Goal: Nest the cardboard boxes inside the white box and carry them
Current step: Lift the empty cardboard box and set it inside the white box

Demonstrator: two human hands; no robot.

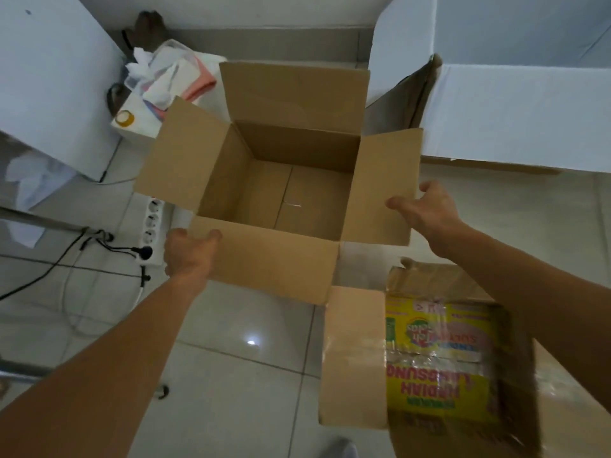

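Left hand (190, 249) fingers curled onto open cardboard box (264, 259) near flap, right hand (426, 206) fingers clamped on right flap edge

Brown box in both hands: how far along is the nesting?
Nothing is nested yet. The open brown box is empty, with the left hand on its near flap and the right hand on its right flap. The printed box lies on the floor. The white box stands apart; nesting and carrying remain.

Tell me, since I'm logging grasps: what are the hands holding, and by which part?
Both hold the open brown cardboard box: left hand on the near flap's left corner, right hand on the right flap's outer edge.
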